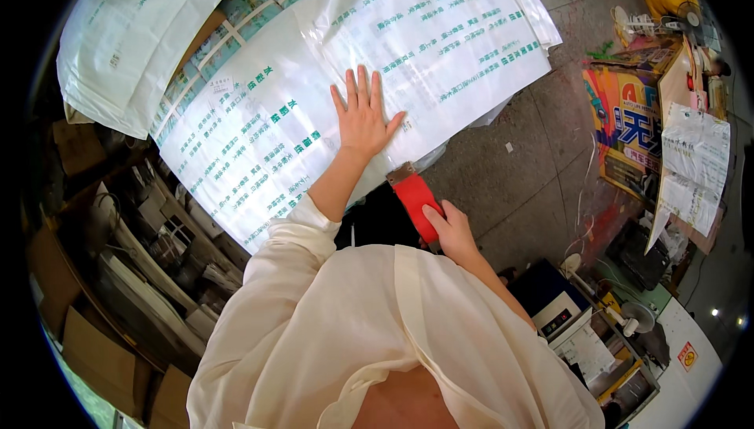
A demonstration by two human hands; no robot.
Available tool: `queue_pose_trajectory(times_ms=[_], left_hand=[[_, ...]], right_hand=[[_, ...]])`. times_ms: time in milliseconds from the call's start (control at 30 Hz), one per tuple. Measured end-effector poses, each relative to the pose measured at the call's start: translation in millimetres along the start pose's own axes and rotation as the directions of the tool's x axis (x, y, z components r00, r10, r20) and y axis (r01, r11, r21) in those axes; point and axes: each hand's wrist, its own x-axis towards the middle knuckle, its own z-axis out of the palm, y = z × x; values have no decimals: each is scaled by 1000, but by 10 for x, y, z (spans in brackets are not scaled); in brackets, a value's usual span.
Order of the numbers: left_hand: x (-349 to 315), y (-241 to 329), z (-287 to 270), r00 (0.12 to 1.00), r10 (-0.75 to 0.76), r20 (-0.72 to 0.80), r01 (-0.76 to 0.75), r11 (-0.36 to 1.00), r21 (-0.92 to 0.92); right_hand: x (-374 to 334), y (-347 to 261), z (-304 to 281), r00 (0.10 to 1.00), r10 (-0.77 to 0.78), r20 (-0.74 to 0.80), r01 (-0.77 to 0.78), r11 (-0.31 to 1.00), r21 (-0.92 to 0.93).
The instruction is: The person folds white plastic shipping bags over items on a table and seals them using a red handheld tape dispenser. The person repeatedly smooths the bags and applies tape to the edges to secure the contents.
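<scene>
My left hand [363, 119] lies flat with its fingers spread on a large white plastic sheet [314, 107] printed with rows of green characters. In my right hand [453, 231], just off the sheet's near edge, is a red tape dispenser [416, 203]. My thumb rests on its side, and its metal-looking end points toward the sheet. The fingers beneath the dispenser are partly hidden. Under the sheet's far left edge, a stack with pale straps and coloured pictures [247, 9] shows.
A second white printed sheet [133, 44] covers a pile at the far left. Cardboard and flat boards [149, 264] stand at the left. On the right, a colourful carton [628, 127] stands on the grey floor [526, 146]. A small fan [635, 317] sits among equipment at the lower right.
</scene>
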Motion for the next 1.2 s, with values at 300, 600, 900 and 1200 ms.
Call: queue_pose_trajectory(times_ms=[300,600,900,1200], left_hand=[[20,-12,5,1000,-11,-14,11,1000,14],[-116,90,70,999,-41,-7,41,999,-29],[-249,272,156,998,-59,-12,58,996,-68],[-249,283,168,998,-61,16,61,998,-21]], right_hand=[[-96,295,-98,965,-255,-70,234,948,-215],[-117,-150,-52,999,8,-48,-14,993,-120],[6,-13,-105,996,60,-71,-75,971,-229],[380,9,14,983,167,-75,-182,932,-314]])
